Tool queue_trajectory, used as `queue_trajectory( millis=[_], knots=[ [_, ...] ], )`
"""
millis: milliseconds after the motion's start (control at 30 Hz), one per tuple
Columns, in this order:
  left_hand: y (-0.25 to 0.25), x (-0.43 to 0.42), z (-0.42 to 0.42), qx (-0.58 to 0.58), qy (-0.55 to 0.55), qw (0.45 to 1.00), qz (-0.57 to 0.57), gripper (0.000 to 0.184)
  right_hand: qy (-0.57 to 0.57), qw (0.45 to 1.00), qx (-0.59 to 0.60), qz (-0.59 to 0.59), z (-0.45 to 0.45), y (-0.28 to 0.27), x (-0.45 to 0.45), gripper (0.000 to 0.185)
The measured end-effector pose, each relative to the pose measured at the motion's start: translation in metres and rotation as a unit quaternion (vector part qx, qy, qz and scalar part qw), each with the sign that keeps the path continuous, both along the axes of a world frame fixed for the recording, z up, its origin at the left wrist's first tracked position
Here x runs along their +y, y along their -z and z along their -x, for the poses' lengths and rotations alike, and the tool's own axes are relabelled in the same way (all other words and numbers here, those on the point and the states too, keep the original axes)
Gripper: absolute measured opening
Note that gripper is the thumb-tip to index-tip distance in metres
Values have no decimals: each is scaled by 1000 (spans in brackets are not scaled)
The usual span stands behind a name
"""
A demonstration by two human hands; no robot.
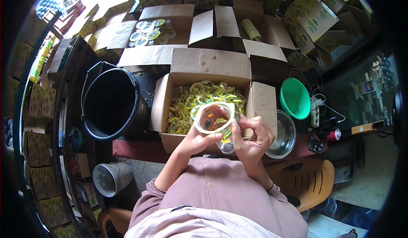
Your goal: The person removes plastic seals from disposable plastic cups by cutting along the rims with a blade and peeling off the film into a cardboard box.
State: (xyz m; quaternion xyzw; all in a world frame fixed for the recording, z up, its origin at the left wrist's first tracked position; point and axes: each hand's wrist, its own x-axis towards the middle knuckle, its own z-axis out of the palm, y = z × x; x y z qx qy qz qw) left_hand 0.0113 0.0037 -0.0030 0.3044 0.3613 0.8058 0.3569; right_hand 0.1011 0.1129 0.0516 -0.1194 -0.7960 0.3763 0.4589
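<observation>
My left hand (196,141) is wrapped around a clear plastic cup (205,128) with a pale rim and a colourful printed label, tilted so its mouth faces up toward me. At the cup's right side my right hand (258,139) is closed in a pinch, the thumb against the wall. A thin greyish strip (237,113) shows just above those fingertips; whether they grip it I cannot tell. Behind the cup, an open cardboard box (212,62) is filled with small yellow-green wrapped pieces (187,104).
Left stands a black bucket (111,102); right, a green bowl (295,98) and a metal bowl (285,137). Farther back, one carton holds round lids (146,33), another a lid stack (250,29). A phone (315,144), cables and an orange chair (304,182) are at right.
</observation>
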Motion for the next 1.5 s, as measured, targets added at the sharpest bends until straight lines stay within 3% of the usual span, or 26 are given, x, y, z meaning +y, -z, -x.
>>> queue_trajectory(
  millis=[400, 467, 633, 933, 1133, 1500],
  knots=[
    [-4, -3, 2, 142, -40, 988, 48, 68, 26, 995, 2, -93, 2, 0, -1, 17],
    [-6, -4, 4, 197, -42, 978, 59, 67, 3, 999, 13, -47, 4, 1, 3, 17],
    [-9, -3, 6, 191, -48, 979, 45, 67, -30, 999, 7, 8, 0, -2, 7, 15],
    [-9, -7, 8, 262, -60, 961, 60, 69, 2, 999, -10, -40, -4, 0, 3, 14],
    [-10, -10, 10, 280, -60, 956, 65, 70, -35, 999, -6, 5, -4, 3, 10, 15],
    [-8, -12, 11, 284, -52, 955, 74, 73, -13, 998, 3, -56, -6, 5, 6, 17]
  ],
)
